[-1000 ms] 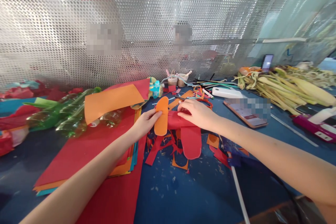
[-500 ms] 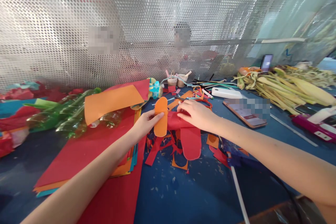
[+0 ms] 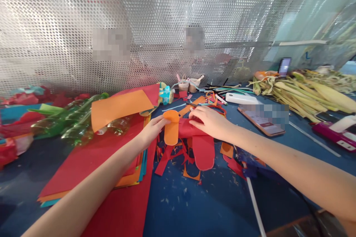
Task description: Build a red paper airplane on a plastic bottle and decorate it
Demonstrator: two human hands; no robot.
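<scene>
My left hand (image 3: 151, 129) pinches an orange paper oval (image 3: 171, 130), whose top end is now bent over toward me. My right hand (image 3: 209, 120) presses with curled fingers on a red paper piece (image 3: 194, 129) that lies beside the orange one. A rounded red paper tongue (image 3: 203, 152) hangs down from under that hand onto the blue table (image 3: 205, 200). Red and orange offcuts (image 3: 178, 155) lie around both pieces.
A stack of red and orange sheets (image 3: 105, 148) lies left, with crushed green bottles (image 3: 69, 122) beyond. A phone (image 3: 261, 118) and corn husks (image 3: 300, 92) are at the right, a white stick (image 3: 254, 207) near the front. A perforated metal screen (image 3: 139, 26) closes the back.
The upper end of the orange oval has been folded down, so it stands shorter. Both hands stay nearly where they were.
</scene>
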